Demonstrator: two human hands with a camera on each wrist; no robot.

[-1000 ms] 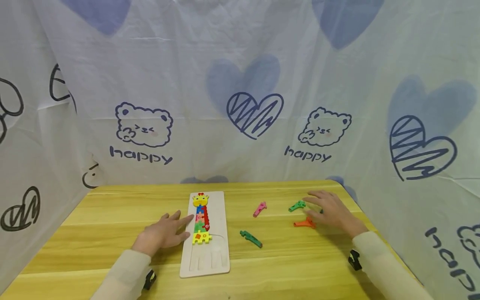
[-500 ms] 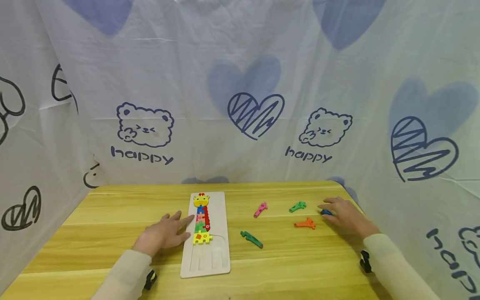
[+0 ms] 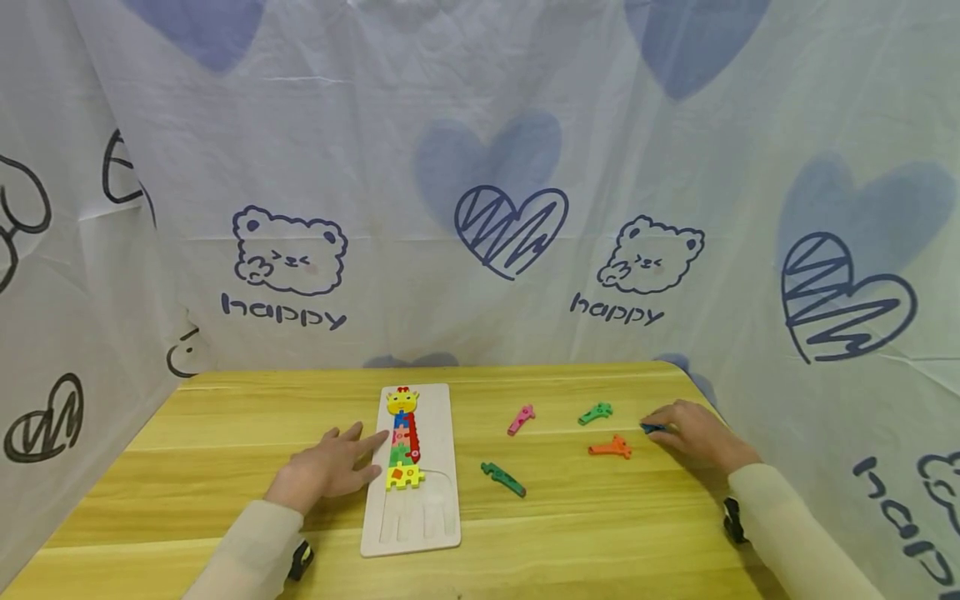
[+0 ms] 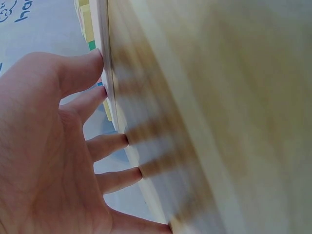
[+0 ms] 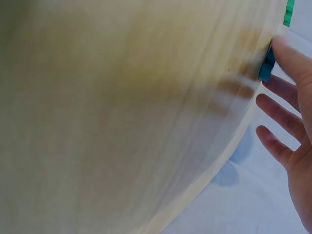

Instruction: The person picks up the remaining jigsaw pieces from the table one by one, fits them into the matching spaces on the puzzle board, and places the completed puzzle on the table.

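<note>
My right hand (image 3: 696, 435) pinches a small blue puzzle piece (image 3: 652, 428) between thumb and fingers at the table's right side. In the right wrist view the blue piece shows edge-on between thumb (image 5: 288, 57) and index finger. My left hand (image 3: 322, 468) lies with spread fingers at the left edge of a pale wooden puzzle board (image 3: 437, 425), thumb and index fingertips at its rim. On the board a giraffe puzzle shows a yellow head (image 3: 402, 402), a column of coloured neck pieces, a red mane piece (image 3: 413, 437) and a yellow body piece (image 3: 405, 477). Below are bare leg-shaped recesses.
Loose puzzle pieces lie on the wooden table (image 3: 570, 533) between board and right hand: a pink piece (image 3: 521, 419), a light green piece (image 3: 596, 413), an orange piece (image 3: 611, 447) and a dark green piece (image 3: 503, 478). A printed cloth (image 3: 405, 167) hangs behind and at both sides.
My right hand has moved right from beside the light green and orange pieces to the blue piece, and its fingers have closed on it. My left hand stays at the board.
</note>
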